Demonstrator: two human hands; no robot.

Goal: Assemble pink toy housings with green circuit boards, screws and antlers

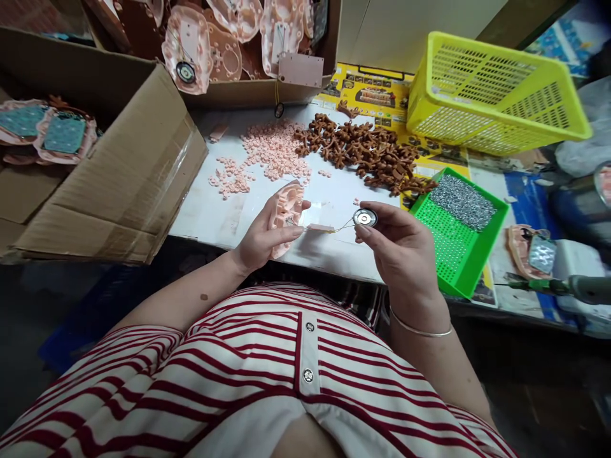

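Tilted on its edge, a pink plastic shell (286,213) is gripped by my left hand (262,238), thumb across its near side. Between the fingers of my right hand (403,238) is a small round speaker (365,217) with a black rim and pale centre. Thin wires run from the speaker to a small pink panel (321,228), which hangs between my hands beside the shell. Whether the panel touches the shell, I cannot tell. Beyond my hands lie piles of small pink plastic pieces (277,149) and brown plastic pieces (367,149).
A cardboard box (248,92) of pink shells stands at the back, another box (119,165) at left. To the right are a green basket (446,245) of screws (463,202), a yellow crate (496,121) and a shell (520,251) near a tool's tip (539,284).
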